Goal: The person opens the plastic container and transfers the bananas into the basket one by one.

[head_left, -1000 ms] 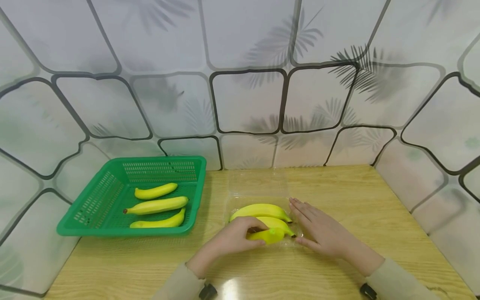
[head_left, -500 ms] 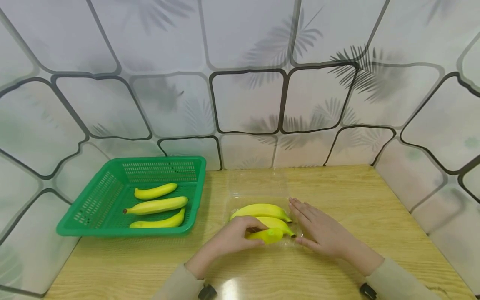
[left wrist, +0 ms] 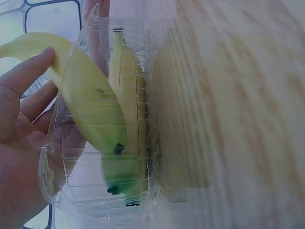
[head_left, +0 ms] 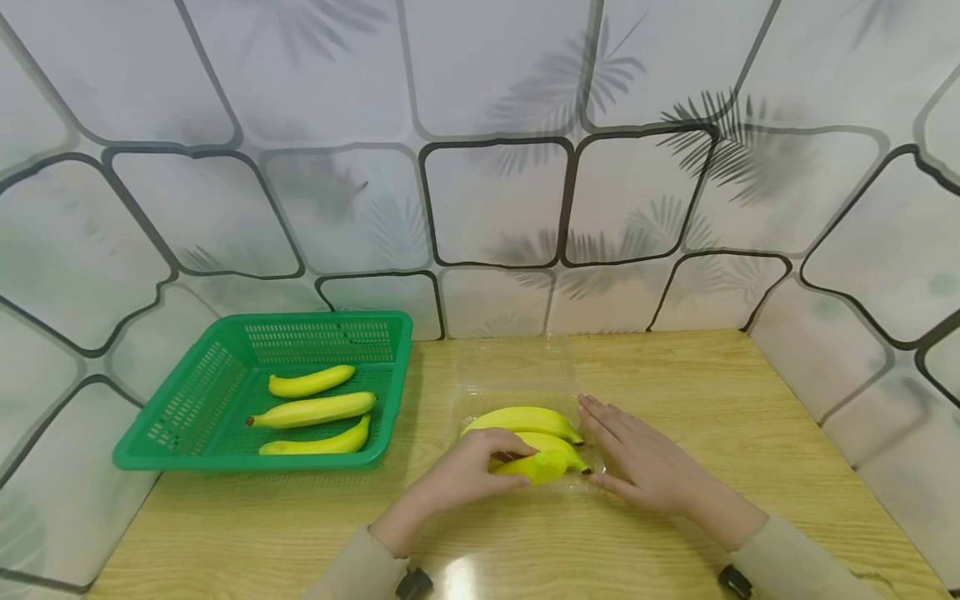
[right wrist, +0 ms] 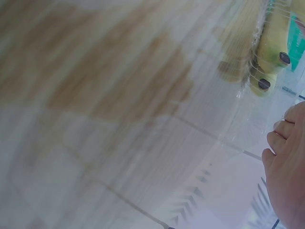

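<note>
My left hand (head_left: 476,467) holds a yellow banana (head_left: 543,468) between thumb and fingers at the near side of a clear plastic clamshell box (left wrist: 71,181). In the left wrist view this banana (left wrist: 93,90) slants, its upper end sticking out past the box rim and its dark tip down inside. Two more bananas lie in the box: a back one (head_left: 525,419) and a middle one (head_left: 555,448), partly hidden by the left hand. My right hand (head_left: 645,458) rests at the box's right side with fingers extended; the right wrist view shows this hand (right wrist: 290,162) at the edge.
A green plastic basket (head_left: 401,392) with three bananas (head_left: 311,411) stands to the left on the wooden table (head_left: 675,367). The box's transparent lid (head_left: 517,364) lies folded back toward the patterned wall (head_left: 495,208). Table surface extends right of the box.
The left hand and its banana have risen very slightly. The right hand, the box and the other bananas look unchanged.
</note>
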{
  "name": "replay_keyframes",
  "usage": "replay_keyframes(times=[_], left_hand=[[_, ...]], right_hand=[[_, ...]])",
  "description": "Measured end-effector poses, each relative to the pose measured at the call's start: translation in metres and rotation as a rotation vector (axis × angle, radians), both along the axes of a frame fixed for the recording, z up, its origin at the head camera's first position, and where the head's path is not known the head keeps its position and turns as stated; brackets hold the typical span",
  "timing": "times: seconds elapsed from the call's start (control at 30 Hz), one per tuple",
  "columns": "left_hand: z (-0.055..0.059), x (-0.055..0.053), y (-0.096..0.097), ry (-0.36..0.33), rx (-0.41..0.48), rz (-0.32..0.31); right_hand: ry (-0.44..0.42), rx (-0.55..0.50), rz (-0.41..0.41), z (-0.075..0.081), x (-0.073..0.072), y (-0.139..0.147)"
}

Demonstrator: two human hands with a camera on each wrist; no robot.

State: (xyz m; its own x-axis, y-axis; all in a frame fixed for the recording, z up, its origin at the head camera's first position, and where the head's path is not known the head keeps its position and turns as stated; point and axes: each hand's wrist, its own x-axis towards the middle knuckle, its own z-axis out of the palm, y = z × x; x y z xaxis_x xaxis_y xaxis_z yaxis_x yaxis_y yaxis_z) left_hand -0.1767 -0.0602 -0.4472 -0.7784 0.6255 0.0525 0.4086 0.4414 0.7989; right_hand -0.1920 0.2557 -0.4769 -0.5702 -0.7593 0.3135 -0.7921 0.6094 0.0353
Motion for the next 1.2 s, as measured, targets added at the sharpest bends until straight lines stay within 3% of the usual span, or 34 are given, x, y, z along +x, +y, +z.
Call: replay_keyframes(times=[0.43, 0.7, 1.2], left_hand=[[0.005, 0.002, 0.002, 0.048, 0.032, -0.010], [0.015, 0.003, 0.002, 0.028, 0.043, -0.011], [0.034, 0.004, -0.004, 0.095, 0.018, -0.023]], right_hand=[[-0.006, 0.001, -0.006, 0.001, 0.000, 0.000], [0.003, 0.004, -0.004, 0.000, 0.000, 0.000], [0.002, 0.007, 0.000, 0.000, 0.000, 0.001]])
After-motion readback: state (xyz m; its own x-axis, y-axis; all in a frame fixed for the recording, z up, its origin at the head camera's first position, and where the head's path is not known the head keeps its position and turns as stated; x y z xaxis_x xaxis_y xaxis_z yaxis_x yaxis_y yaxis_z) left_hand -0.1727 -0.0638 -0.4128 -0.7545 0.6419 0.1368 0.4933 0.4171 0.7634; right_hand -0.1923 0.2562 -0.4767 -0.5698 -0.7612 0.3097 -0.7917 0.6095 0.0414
